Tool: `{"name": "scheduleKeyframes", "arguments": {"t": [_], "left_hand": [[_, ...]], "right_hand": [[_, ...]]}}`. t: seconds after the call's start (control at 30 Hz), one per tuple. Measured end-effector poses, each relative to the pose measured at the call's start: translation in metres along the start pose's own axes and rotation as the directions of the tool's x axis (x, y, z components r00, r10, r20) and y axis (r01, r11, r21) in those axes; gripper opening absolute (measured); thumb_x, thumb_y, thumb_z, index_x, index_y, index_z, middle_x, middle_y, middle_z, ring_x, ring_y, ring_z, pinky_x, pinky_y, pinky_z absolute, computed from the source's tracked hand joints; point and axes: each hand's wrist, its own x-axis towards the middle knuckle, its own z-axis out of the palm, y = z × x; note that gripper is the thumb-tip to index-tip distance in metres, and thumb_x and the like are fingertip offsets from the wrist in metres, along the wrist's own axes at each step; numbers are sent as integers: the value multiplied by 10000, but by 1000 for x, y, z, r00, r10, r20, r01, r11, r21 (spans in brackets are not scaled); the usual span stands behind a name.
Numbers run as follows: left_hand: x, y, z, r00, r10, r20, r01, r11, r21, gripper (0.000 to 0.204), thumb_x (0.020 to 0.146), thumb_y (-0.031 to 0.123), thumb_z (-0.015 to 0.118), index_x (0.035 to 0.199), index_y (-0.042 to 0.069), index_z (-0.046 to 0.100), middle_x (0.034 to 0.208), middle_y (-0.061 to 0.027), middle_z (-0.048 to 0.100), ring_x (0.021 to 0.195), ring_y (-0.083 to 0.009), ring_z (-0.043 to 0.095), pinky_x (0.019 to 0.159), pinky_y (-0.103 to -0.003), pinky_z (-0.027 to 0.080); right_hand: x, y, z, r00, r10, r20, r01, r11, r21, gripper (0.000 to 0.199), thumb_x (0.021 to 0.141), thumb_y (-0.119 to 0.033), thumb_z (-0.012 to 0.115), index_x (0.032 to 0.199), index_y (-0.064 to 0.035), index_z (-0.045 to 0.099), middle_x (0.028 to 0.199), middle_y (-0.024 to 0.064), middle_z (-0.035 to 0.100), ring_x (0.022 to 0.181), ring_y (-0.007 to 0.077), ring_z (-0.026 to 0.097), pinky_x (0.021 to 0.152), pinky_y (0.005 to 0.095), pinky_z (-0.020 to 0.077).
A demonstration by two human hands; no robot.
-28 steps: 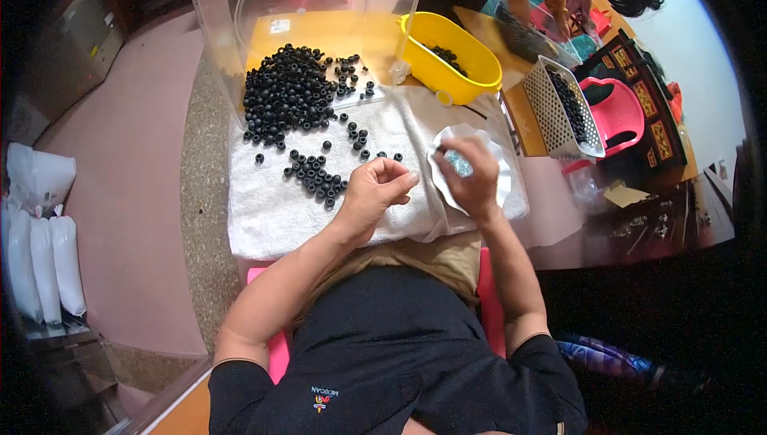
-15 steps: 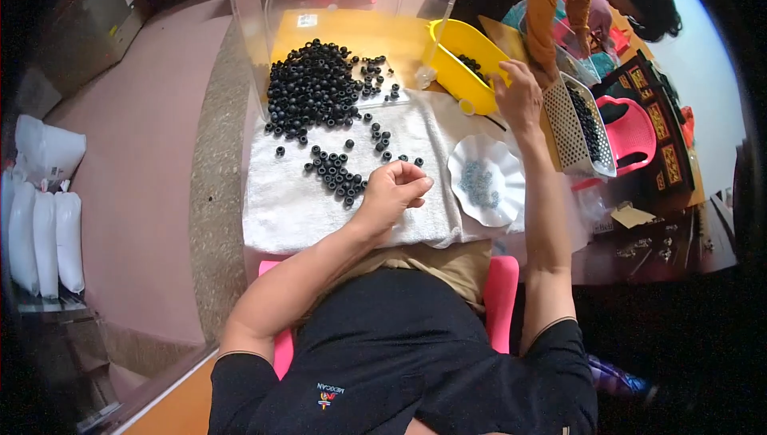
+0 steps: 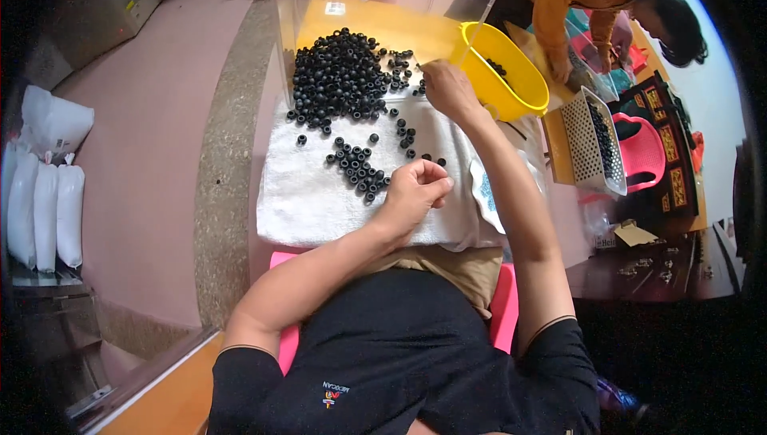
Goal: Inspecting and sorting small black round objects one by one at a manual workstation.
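Observation:
My left hand [image 3: 414,197] rests low over the white towel [image 3: 296,211] with thumb and forefinger pinched; whatever is between them is too small to name. A small group of black round beads [image 3: 359,170] with holes lies just beside it. My right hand [image 3: 451,90] reaches to the right edge of the large heap of black beads [image 3: 339,75], fingers curled together, their tips partly hidden. The heap sits in a clear plastic box [image 3: 491,3]. Under my right forearm, a white scalloped dish [image 3: 481,183] of tiny pale-blue pieces is partly covered.
A yellow tub [image 3: 527,91] holding some black beads stands right of the box. Farther right are a white perforated basket [image 3: 582,143] of dark beads and a pink chair [image 3: 639,147]. Another person's orange sleeve [image 3: 551,27] is at the far right. White sacks [image 3: 48,211] stand at left.
My right hand has moved left from over the yellow tub to the edge of the bead heap, its forearm now crossing the dish. The view has shifted slightly; my left hand stays pinched.

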Motion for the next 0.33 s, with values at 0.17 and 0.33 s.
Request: {"name": "scheduleKeyframes", "arguments": {"t": [0.17, 0.33], "left_hand": [[0, 1, -2, 1000, -6, -8, 5, 1000, -31, 140, 863, 76, 688, 952, 42, 586, 852, -15, 627, 722, -78, 579, 644, -220, 501], [2, 1, -3, 1000, 8, -1, -8, 1000, -14, 135, 871, 77, 678, 968, 47, 590, 877, -9, 636, 747, -80, 582, 670, -226, 503]], "right_hand": [[25, -24, 9, 951, 164, 263, -97, 963, -250, 214, 770, -75, 552, 919, -76, 705, 889, 178, 684, 906, 369, 645, 754, 478, 488], [35, -14, 23, 924, 190, 330, -128, 971, -201, 259, 780, -96, 590, 1001, -144, 715, 964, 157, 699, 970, 343, 653, 778, 598, 452]]}}
